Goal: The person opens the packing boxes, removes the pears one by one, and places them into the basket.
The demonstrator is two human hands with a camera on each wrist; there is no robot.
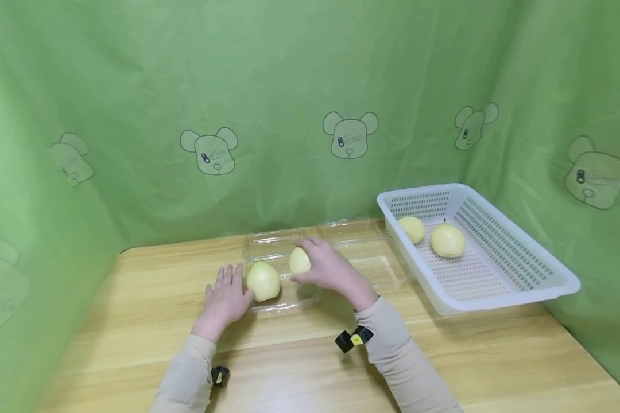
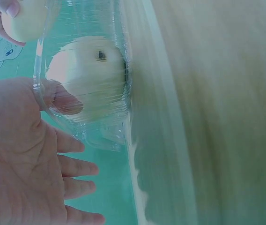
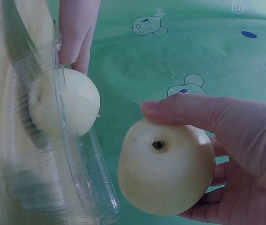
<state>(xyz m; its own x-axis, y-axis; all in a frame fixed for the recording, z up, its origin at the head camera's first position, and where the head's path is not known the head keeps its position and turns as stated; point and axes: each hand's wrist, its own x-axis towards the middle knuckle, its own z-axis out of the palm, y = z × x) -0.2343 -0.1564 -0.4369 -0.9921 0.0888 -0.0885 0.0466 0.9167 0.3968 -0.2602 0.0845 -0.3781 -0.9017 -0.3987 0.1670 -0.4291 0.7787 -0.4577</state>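
Observation:
A pale yellow pear [image 1: 263,281] sits in the left end of a clear plastic clamshell box [image 1: 284,307]. My left hand [image 1: 227,298] is at that end with its fingers spread straight; in the left wrist view its thumb [image 2: 66,101] reaches over the rim beside the pear. My right hand [image 1: 333,268] grips a second pear [image 3: 166,173] above the box, to the right of the first one. The thumb lies on top of this pear and the fingers curl behind it, partly hidden.
Another clear plastic box [image 1: 374,272] lies to the right. Beyond it, a white slotted basket [image 1: 516,298] holds two pears, one [image 1: 448,240] in the middle and one [image 1: 412,229] by the left wall. Green curtain [image 1: 289,86] encloses the wooden table [image 1: 299,367] behind and at the sides.

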